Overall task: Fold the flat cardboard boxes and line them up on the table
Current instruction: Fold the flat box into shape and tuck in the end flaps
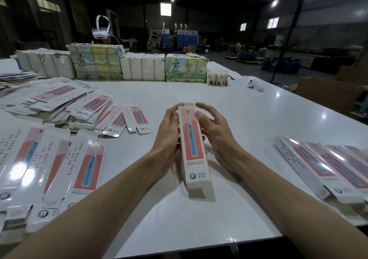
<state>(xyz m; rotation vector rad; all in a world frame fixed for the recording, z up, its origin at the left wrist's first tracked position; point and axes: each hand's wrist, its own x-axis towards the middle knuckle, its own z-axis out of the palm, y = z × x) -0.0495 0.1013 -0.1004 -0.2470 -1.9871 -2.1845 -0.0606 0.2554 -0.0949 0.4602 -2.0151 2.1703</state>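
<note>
The box (192,145) sits at the centre of the frame, already squared into a tube, with its printed face up and its long axis running away from me. It is lifted off the table (229,95). My left hand (169,137) grips its left side, with the thumb on the top edge and the other fingers wrapped underneath. My right hand (212,128) is loose: the thumb rests against the right edge and the fingers are spread and lifted off the card.

I judge the step to be closing the far flap (186,105). To do it well, I should hold the tube square with my left hand, so that the walls do not lean, and push the tuck tongue straight in with my right fingertips without crushing a corner. The near flap (201,193) looks open and would come next. Then the box belongs with the row of folded boxes (318,167) at the right edge.

My left fingers are hidden beneath the card, so I cannot tell how they lie. I also cannot tell whether the far flap is fully seated. The row of folded boxes is cut off at the right, and the flat boxes (59,107) run out of the frame at the left. The print is too small to read.
</note>
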